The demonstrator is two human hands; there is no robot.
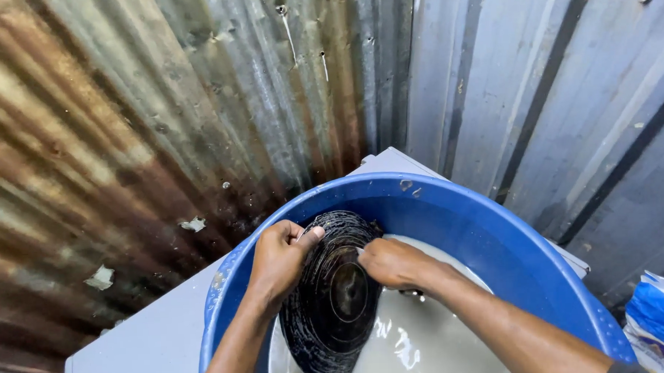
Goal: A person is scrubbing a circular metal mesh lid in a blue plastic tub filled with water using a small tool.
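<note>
Fingers (309,235) of the left hand (279,256) are being clamped on the rim of a black pan (335,289), held on edge in a blue basin (495,232) of cloudy water (426,345). The right hand (393,264) is being pressed closed on the pan's sooty bottom — whether something is in it cannot be told. The pan is judged stiff, rather heavy and slippery — best gripped at the rim.

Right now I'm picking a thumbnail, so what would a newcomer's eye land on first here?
First the big blue basin at centre bottom, holding cloudy whitish water. In it a black round pan stands on edge, its soot-dark underside up, the left hand gripping its rim and the right hand pressed to its face. Behind, a rusty corrugated metal wall fills the left.
</note>
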